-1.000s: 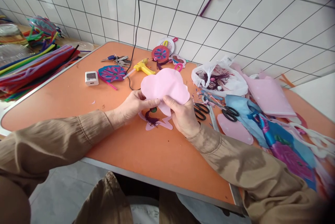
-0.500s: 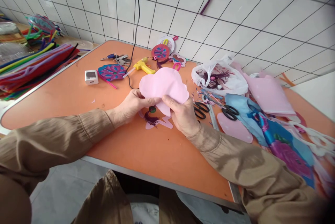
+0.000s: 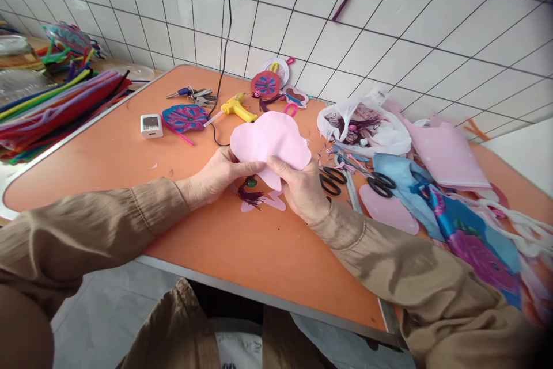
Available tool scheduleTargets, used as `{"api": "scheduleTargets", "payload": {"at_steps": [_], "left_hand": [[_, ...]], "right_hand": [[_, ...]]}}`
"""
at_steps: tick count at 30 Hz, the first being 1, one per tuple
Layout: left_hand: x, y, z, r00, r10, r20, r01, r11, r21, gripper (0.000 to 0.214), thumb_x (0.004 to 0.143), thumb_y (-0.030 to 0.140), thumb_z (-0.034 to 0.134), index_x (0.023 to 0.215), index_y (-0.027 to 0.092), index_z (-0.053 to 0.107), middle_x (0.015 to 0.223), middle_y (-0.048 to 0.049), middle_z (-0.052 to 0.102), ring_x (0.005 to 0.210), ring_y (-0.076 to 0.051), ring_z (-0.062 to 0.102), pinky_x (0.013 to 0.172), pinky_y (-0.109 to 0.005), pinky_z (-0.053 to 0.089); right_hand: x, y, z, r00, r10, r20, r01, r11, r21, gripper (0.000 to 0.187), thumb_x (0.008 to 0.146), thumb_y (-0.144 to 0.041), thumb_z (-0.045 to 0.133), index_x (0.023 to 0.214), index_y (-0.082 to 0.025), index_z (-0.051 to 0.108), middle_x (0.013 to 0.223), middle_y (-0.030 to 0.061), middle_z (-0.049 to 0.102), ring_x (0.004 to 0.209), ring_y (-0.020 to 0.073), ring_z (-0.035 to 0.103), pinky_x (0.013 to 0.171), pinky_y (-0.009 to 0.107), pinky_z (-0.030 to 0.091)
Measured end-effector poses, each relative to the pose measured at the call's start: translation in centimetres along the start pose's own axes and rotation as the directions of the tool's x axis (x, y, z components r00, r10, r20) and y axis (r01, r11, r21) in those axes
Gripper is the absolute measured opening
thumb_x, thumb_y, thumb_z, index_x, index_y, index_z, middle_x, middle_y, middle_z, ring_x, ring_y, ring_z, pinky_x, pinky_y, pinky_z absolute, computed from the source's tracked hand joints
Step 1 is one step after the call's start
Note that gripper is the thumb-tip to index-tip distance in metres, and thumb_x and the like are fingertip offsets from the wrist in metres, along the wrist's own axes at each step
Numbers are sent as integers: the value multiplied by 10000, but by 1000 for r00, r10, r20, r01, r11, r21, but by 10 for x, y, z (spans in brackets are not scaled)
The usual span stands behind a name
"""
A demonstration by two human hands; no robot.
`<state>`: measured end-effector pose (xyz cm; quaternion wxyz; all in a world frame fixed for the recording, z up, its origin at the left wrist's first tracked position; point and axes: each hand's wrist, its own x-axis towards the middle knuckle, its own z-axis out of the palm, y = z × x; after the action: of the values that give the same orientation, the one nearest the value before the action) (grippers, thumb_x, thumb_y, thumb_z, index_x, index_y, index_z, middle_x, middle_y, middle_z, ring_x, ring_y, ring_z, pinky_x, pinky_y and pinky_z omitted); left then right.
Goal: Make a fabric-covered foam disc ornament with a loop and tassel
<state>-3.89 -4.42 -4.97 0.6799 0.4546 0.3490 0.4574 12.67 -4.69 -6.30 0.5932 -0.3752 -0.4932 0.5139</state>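
Between my two hands is a pink felt cutout with a wavy, cloud-like outline, its plain side towards me. My left hand pinches its lower left edge, thumb on top. From the right, my right hand grips the lower edge, and its thumb presses on the face close to the left thumb. A pink loop shows just behind the cutout's top edge. Under the hands, a dark tassel with a green bead hangs or lies over a pink zigzag-edged scrap; whether it joins the cutout is hidden.
A yellow glue gun with a black cord lies behind my hands, beside a blue-purple embroidered piece, keys and a white charger. To the right are black-handled scissors, a plastic bag and fabric.
Both hands keep the same grip on the pink cutout. The view has shifted very slightly; nothing else has visibly moved.
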Motion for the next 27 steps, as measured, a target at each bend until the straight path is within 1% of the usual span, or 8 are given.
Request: {"api": "scheduleTargets", "payload": {"at_steps": [2,5,8,12,15,20,24,27], "left_hand": [[0,-1,-1,1000,0,-16,1,1000,24,354,627,337,921,855,125,753,739,-57,724,694,-186,675,655,-335,598],[1,-2,-2,999,9,-41,-8,1000,23,313,634,316,913,814,118,751,731,-57,720,650,-159,645,609,-304,572],[2,-1,-1,999,4,-32,-5,1000,-30,340,620,353,927,792,116,754,756,-63,729,652,-149,651,650,-299,575],[2,0,0,1000,-17,-9,16,997,-76,430,580,462,937,763,117,756,763,-72,731,685,-169,674,718,-332,600],[1,0,-1,1000,-4,-23,3,1000,-29,393,584,399,943,788,118,759,748,-55,723,670,-154,654,719,-329,603],[1,-2,-2,999,5,-53,-4,1000,29,306,635,329,913,807,122,766,740,-48,723,649,-138,641,643,-282,572],[2,-3,-2,1000,15,-21,-16,1000,-27,339,623,374,921,810,135,772,790,-58,746,698,-147,669,691,-281,574],[2,-2,-2,1000,24,-16,-24,1000,15,326,630,370,917,808,136,777,772,-59,743,695,-163,672,713,-315,585]], "right_hand": [[0,0,0,1000,10,-1,-10,1000,-9,507,709,-365,857,1168,-238,682,1127,46,768,1075,276,719,972,465,611],[0,1,-2,1000,14,12,-13,999,-48,421,732,-400,835,1097,-234,705,1101,47,771,1070,277,720,1007,477,590],[2,3,-5,1000,-10,24,11,997,-72,342,738,-418,831,1002,-222,736,1054,50,776,1030,273,725,990,474,593],[3,4,-7,999,-52,5,52,994,-93,295,746,-379,838,975,-213,756,1023,49,775,979,260,727,953,467,597],[3,5,-7,998,-61,10,62,993,-97,270,752,-370,834,954,-209,755,1032,51,774,1002,265,724,961,464,592],[1,5,-7,999,-20,46,23,997,-78,330,752,-381,829,1032,-231,740,1075,44,776,1058,274,716,963,449,603],[3,4,-7,997,-72,3,71,989,-133,382,744,-383,833,1075,-223,727,1080,51,770,1054,272,715,994,457,582],[3,4,-7,997,-81,19,83,986,-144,349,744,-373,832,1039,-216,732,1078,59,768,1052,278,714,984,458,582]]}}
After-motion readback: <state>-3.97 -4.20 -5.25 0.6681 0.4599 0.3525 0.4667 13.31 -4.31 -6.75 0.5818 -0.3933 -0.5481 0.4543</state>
